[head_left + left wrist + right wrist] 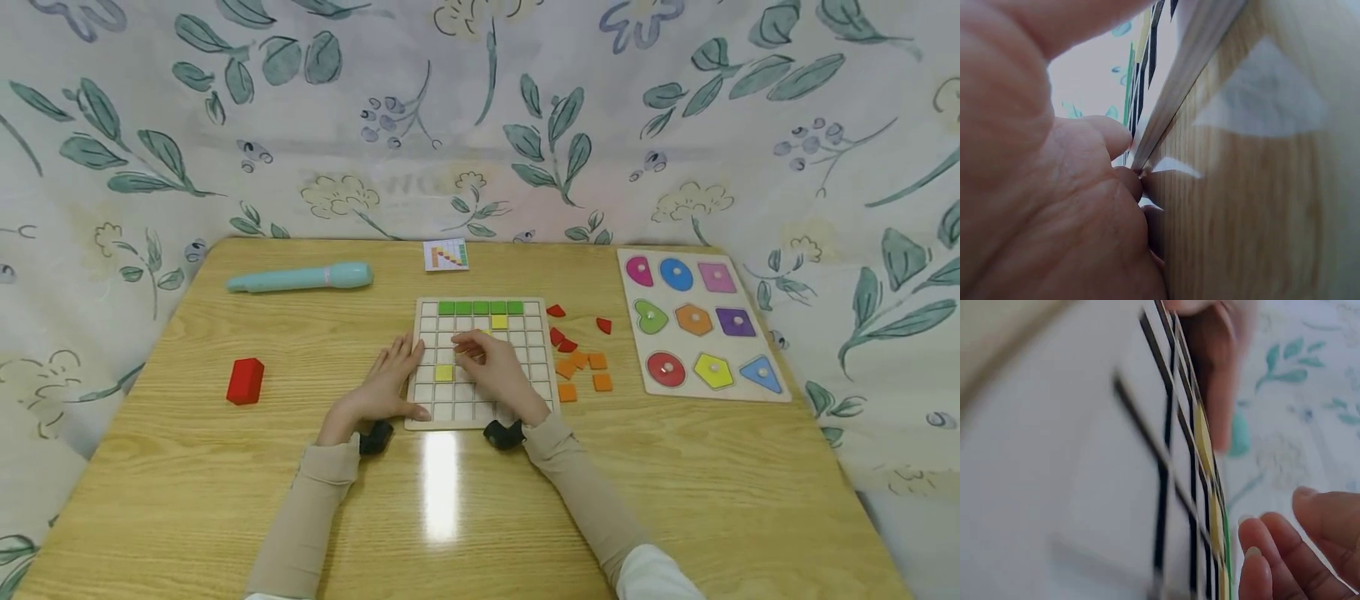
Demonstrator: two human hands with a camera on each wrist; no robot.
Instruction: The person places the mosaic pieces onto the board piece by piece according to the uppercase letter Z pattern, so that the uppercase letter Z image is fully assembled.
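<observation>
A white grid board (528, 392) lies in front of me, with a row of green square tiles (481, 308) along its far side. Yellow square tiles sit in its cells, among them one yellow tile (444, 372) at the left and another yellow tile (499, 322) below the green row. My left hand (378, 387) rests spread at the board's left edge, thumb at the near corner. Over the middle of the board is my right hand (491, 367), partly hiding the cells; its loosely bent fingers (1285, 544) and thumb stand apart with nothing visible between them.
Orange square tiles (597, 361) and red quarter-round pieces (557, 336) lie right of the board. Farther right is a shape puzzle (632, 333). A picture card (446, 255) lies behind the board; a light-blue pen-shaped object (300, 277) and a red block (245, 382) are at left.
</observation>
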